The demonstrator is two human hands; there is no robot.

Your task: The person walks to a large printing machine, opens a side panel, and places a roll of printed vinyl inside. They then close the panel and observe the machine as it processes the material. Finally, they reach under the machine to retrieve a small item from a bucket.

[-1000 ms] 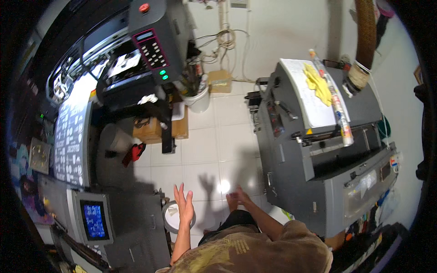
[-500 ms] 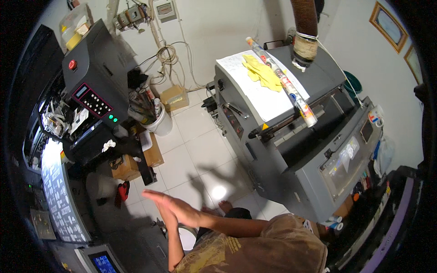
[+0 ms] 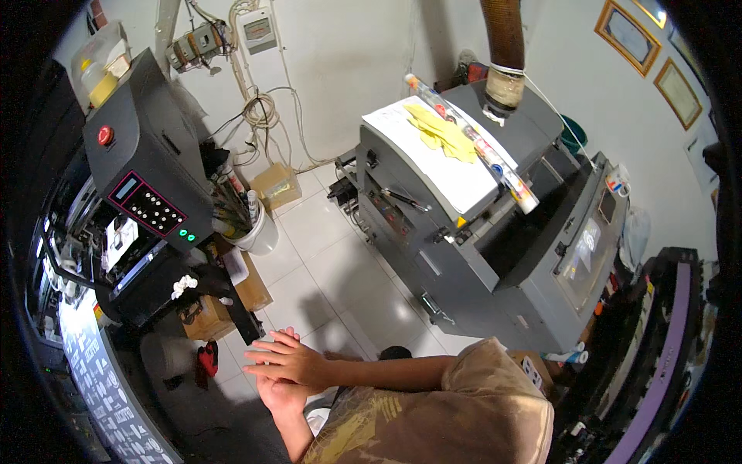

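My right hand (image 3: 297, 365) lies across my left hand (image 3: 280, 393), the two touching palm to palm in front of my body. The right hand's fingers are stretched out and slightly apart, pointing left. From below, the left hand's palm and wrist show, with some of its fingertips just visible past the right hand; the rest is covered. No object shows between them. Nearest to the hands are a dark bar (image 3: 246, 321) of the machine at the left and the tiled floor beneath.
At left stands a black machine with a button panel (image 3: 147, 203), above a patterned printed sheet (image 3: 100, 371). A white bucket (image 3: 263, 236) and cardboard boxes (image 3: 251, 290) sit on the floor. At right, a large grey machine (image 3: 433, 267) carries paper, yellow gloves (image 3: 440, 135) and a long tube (image 3: 495, 158).
My hands were pressed flat together with fingers aligned; now the right hand lies across the left with its fingers spread. The whole view has shifted slightly.
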